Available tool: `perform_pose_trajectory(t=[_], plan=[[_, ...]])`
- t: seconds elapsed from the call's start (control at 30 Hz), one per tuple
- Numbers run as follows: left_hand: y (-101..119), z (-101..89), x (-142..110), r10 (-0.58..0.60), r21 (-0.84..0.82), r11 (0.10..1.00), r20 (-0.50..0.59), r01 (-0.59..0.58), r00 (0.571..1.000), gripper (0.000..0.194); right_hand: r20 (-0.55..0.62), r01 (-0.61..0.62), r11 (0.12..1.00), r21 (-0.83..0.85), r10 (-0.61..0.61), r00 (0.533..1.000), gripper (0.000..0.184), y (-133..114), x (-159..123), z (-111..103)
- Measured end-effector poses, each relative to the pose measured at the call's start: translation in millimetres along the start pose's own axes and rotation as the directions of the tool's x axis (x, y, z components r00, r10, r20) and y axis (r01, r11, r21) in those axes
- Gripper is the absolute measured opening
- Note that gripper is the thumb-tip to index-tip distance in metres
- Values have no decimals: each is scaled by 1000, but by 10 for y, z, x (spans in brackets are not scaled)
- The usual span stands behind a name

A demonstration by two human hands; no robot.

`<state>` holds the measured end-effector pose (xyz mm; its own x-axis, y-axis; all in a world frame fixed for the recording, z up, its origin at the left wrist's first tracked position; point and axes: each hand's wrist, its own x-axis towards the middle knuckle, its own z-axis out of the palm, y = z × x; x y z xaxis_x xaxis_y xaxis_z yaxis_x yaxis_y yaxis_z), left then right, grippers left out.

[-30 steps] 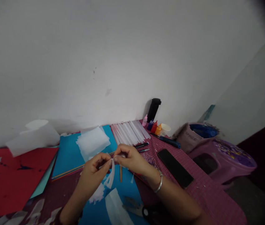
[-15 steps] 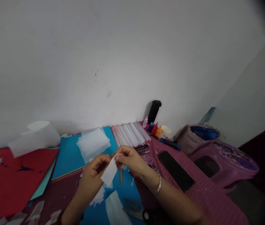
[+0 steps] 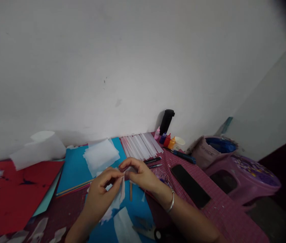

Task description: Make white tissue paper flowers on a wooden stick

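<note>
My left hand [image 3: 104, 189] pinches a thin white strip of paper or cloth [image 3: 121, 194] between thumb and forefinger. Right beside it, my right hand [image 3: 140, 173] has its fingers closed at the strip's upper end, a silver bangle on the wrist. The strip hangs down between the hands, partly covered by the left fingers. Below lies a blue sheet [image 3: 145, 202] bearing another white piece [image 3: 126, 224], a thin wooden stick [image 3: 131, 191] and scissors [image 3: 148, 231], whose handle is in shadow under my right arm.
White sheets [image 3: 101, 153] are stacked on a blue folder [image 3: 70, 172]; pale strips [image 3: 141, 145] lie along the wall. Farther right are paint bottles [image 3: 167, 139], a black bottle [image 3: 167, 121], a blue cutter [image 3: 183, 156], a phone [image 3: 190, 185] and a pink stool [image 3: 244, 179]. Red card [image 3: 13, 202] lies left.
The white strip has been turned: it showed its broad face half a second ago and now hangs narrower and folded. Both hands stay close together in nearly the same place.
</note>
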<state>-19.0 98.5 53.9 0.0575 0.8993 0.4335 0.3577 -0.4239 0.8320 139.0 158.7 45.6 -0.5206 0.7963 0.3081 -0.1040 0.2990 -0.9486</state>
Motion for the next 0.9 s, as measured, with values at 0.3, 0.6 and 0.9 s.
perform_pose_trajectory(t=[0.3,0.6,0.9], plan=[[-72,-2,-17,91,352,935,-135,-38,987,11,-1,103,993,-55,-104,995,2,16,-23,17],[225,16,-116,352,447,844,-44,-296,935,11,-85,-129,920,370,172,981,23,129,48,43],[23,341,-142,338,437,858,-82,-271,937,14,-207,-123,974,188,162,965,5,116,50,32]])
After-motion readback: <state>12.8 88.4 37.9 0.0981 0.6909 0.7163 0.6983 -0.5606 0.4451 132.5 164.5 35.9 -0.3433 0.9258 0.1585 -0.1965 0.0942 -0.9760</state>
